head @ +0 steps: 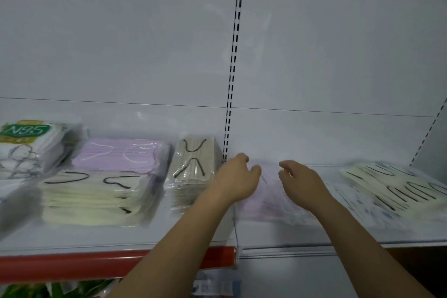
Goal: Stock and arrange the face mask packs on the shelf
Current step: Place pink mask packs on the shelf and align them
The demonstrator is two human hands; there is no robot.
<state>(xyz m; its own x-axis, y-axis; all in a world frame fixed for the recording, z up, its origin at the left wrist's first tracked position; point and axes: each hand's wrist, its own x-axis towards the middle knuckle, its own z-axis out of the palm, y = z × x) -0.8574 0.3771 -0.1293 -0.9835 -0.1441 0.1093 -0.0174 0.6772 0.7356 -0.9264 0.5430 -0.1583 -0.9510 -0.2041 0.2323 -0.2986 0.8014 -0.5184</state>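
A pale pink mask pack (266, 203) lies flat on the right section of the white shelf (302, 234), blurred. My left hand (238, 176) and my right hand (300, 182) hover over its far part, a small gap between them. Both have loosely curled fingers that point down near the pack's back edge, and neither plainly grips it. On the left section lie a lilac pack (121, 155), a cream stack with black ear loops (96, 198), a beige stack (193, 172) and an N95 pack (26, 143).
More cream packs with black loops (396, 184) and a blue-patterned pack (362, 205) lie at the right. A slotted upright (232, 75) divides the white back panel. A red price strip (72, 264) runs along the left front edge, with green goods (48, 290) below it.
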